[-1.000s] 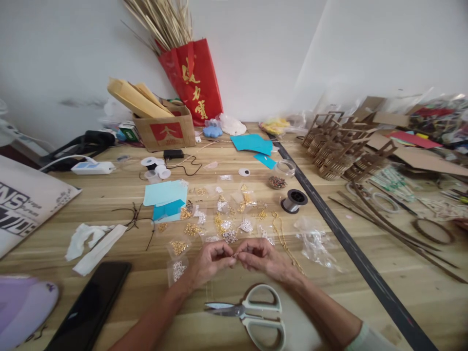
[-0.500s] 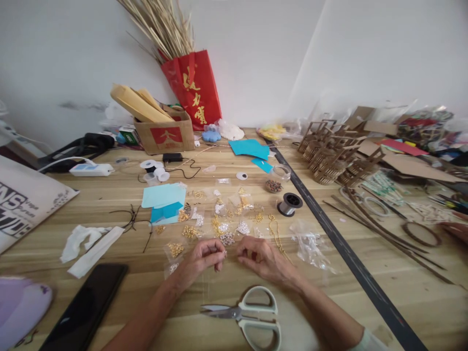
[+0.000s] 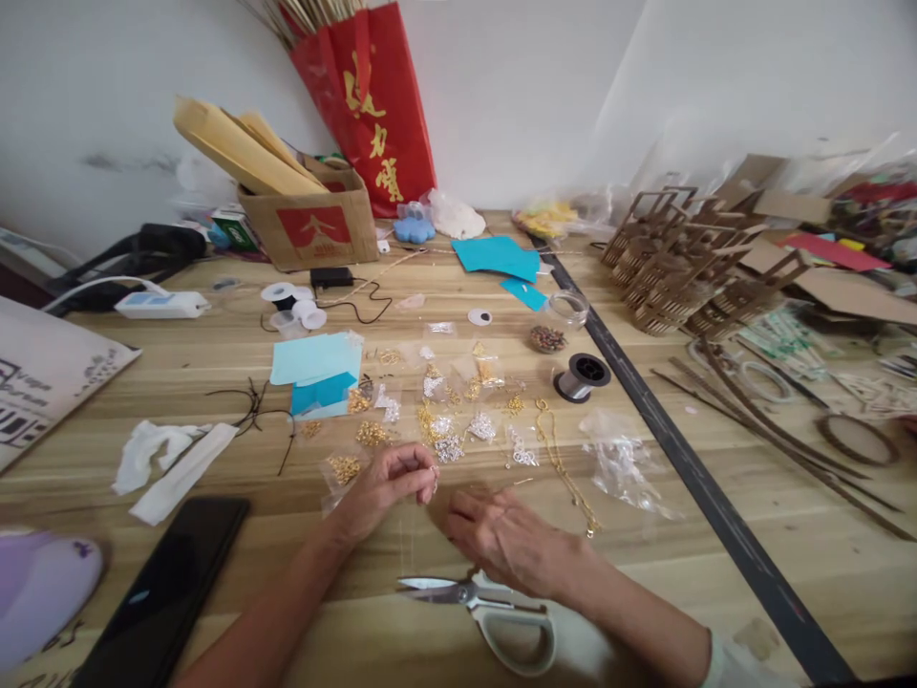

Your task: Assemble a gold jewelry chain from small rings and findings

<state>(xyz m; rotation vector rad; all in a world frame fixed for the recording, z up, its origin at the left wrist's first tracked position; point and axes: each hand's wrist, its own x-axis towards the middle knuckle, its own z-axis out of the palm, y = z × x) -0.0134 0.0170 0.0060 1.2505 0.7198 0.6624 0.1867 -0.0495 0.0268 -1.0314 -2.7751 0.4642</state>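
My left hand (image 3: pixel 397 478) is closed in a pinch, with a small shiny bead-like piece (image 3: pixel 435 481) at its fingertips. Below it a faint clear thread (image 3: pixel 407 545) seems to hang over the wood. Just to the right, my right hand (image 3: pixel 501 535) has its fingers curled together and pointing down; what they hold, if anything, is hidden. This hand covers part of the upper handle of the scissors (image 3: pixel 516 640). Beyond both hands lie silver beads (image 3: pixel 449 448), gold beads (image 3: pixel 344 468) and white rings (image 3: pixel 522 446). A gold chain (image 3: pixel 563 459) rests right of them.
A wire spool (image 3: pixel 583 377) and a jar of beads (image 3: pixel 548 338) stand further back. To the left are a black phone (image 3: pixel 168 583) and white strips (image 3: pixel 182 473). A dark strip (image 3: pixel 688 478) crosses the right side, near brown woven baskets (image 3: pixel 680 258).
My right hand has moved down and slightly left, onto the upper scissor handle. My left hand keeps its pinch, almost in place. The whole view has shifted a little.
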